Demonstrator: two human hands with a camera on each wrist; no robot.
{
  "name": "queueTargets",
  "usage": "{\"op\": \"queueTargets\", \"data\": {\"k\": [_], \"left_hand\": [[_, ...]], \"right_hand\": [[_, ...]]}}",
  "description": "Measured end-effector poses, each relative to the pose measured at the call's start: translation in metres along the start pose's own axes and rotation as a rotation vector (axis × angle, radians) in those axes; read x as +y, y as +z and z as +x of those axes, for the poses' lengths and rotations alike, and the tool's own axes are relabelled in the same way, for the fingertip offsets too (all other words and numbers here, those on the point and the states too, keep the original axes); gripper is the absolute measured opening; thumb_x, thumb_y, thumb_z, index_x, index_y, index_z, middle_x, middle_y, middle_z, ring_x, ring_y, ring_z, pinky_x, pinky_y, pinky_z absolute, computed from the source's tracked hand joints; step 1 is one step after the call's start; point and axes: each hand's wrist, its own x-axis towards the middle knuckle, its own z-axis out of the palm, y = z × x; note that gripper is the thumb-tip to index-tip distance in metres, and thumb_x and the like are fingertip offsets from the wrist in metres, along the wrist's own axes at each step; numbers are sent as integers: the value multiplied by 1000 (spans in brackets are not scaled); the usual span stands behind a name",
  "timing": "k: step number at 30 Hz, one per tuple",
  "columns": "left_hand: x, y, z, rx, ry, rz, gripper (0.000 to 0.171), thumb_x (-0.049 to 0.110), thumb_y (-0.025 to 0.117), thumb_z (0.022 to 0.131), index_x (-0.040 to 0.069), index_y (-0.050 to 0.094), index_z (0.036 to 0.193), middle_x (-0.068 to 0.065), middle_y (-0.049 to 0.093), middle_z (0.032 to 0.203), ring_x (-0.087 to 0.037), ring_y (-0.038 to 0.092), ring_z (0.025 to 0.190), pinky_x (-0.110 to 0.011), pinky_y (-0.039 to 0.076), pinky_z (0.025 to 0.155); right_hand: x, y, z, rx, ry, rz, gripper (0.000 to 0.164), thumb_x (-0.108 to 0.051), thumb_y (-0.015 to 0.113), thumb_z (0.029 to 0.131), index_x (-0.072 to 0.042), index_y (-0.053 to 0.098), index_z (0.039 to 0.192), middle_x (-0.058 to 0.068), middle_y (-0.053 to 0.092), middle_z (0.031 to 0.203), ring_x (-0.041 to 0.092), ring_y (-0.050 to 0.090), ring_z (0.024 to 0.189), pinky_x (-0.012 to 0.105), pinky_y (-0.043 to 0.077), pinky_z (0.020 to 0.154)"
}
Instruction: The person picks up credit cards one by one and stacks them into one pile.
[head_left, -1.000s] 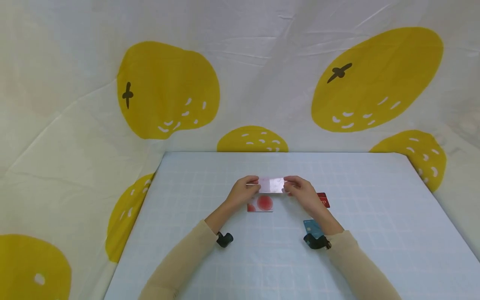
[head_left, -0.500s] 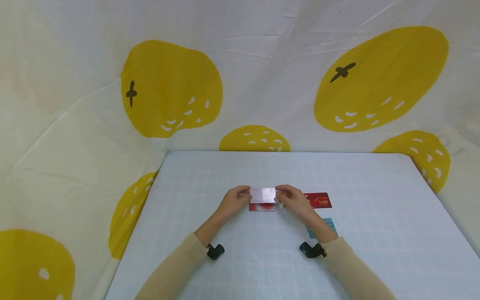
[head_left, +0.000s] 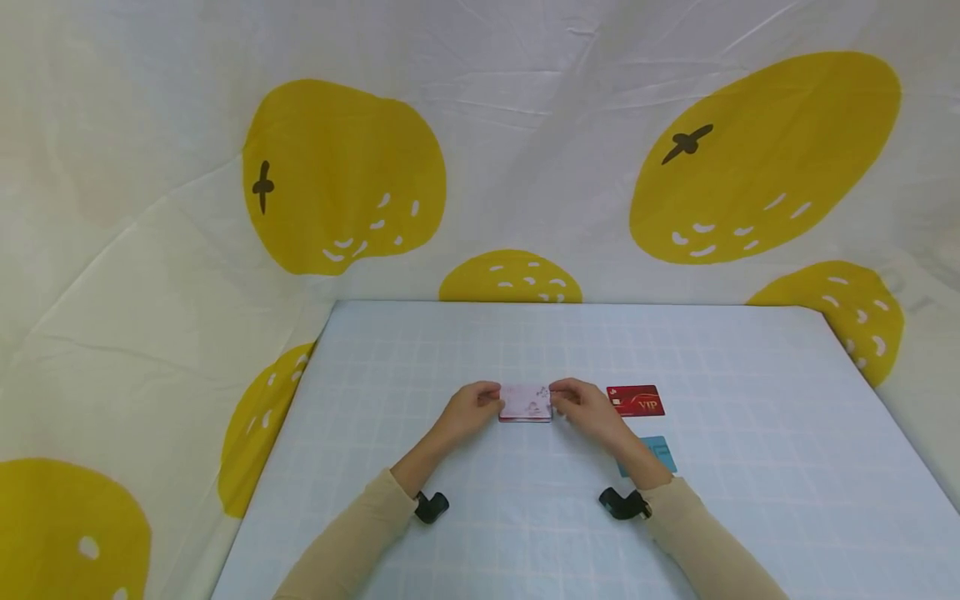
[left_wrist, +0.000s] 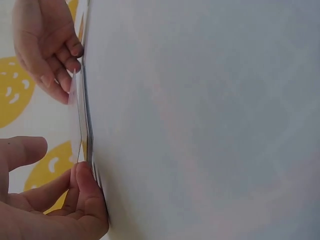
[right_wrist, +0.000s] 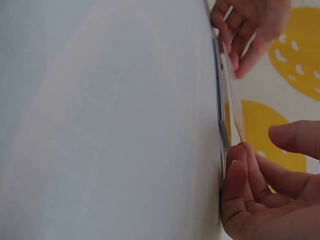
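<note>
A pale pink card (head_left: pixel 526 401) with a faint pattern lies over a red-edged card (head_left: pixel 525 419), whose near edge shows below it in the head view. My left hand (head_left: pixel 469 408) holds the pale card's left end with curled fingers. At the opposite end, my right hand (head_left: pixel 583 407) grips it by the fingertips. Both wrist views look along the table: the pale card (left_wrist: pixel 75 117) appears as a thin slanted sheet, with a narrow gap between it and the dark card edges (left_wrist: pixel 89 120) below. In the right wrist view the fingers (right_wrist: pixel 240 165) meet the pale card's near end.
A red card marked VIP (head_left: pixel 637 401) lies beside my right hand. Below it is a blue-teal card (head_left: pixel 660 452), partly covered by my right forearm. The table has a pale checked cloth (head_left: pixel 420 342); a curtain with yellow fruit (head_left: pixel 345 175) hangs behind.
Both hands have brought the pale card left and down toward the table, over the red-patterned card, which it now mostly covers. The VIP card and teal card have come more into view.
</note>
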Motion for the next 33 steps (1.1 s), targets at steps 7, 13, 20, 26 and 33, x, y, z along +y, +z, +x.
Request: {"op": "queueTargets", "data": {"k": [7, 13, 20, 26, 33], "left_hand": [[-2, 2, 1, -7, -8, 39, 39, 19, 65, 97, -3, 62, 129, -12, 66, 118, -28, 63, 111, -43, 51, 94], [-3, 4, 2, -10, -17, 85, 39, 21, 65, 96, -2, 62, 128, -10, 65, 116, -26, 63, 109, -42, 51, 93], [-2, 3, 1, -10, -24, 98, 40, 23, 65, 97, -1, 62, 129, -9, 65, 115, -24, 63, 108, -42, 51, 92], [-1, 4, 0, -4, -27, 104, 40, 23, 65, 98, -1, 62, 129, -10, 65, 117, -24, 63, 108, -41, 51, 91], [-2, 6, 0, 25, -23, 109, 41, 22, 66, 97, -3, 61, 129, -10, 66, 115, -24, 64, 106, -40, 52, 90]], "right_hand": [[0, 2, -1, -7, 0, -39, 30, -22, 63, 100, -8, 64, 127, 3, 67, 106, 22, 60, 89, 32, 54, 77], [1, 2, 1, -17, 1, -48, 30, -22, 63, 100, -7, 65, 126, 3, 67, 105, 21, 60, 87, 32, 54, 76], [1, 2, 2, -17, -3, -78, 31, -22, 64, 99, -7, 65, 126, 3, 68, 106, 20, 61, 87, 31, 54, 75], [1, 3, 2, -14, -10, -98, 32, -24, 64, 99, -7, 65, 126, 3, 68, 107, 20, 62, 87, 30, 55, 75], [0, 2, 1, -12, -15, -102, 32, -24, 64, 99, -7, 65, 126, 3, 68, 107, 20, 61, 87, 31, 55, 75]]}}
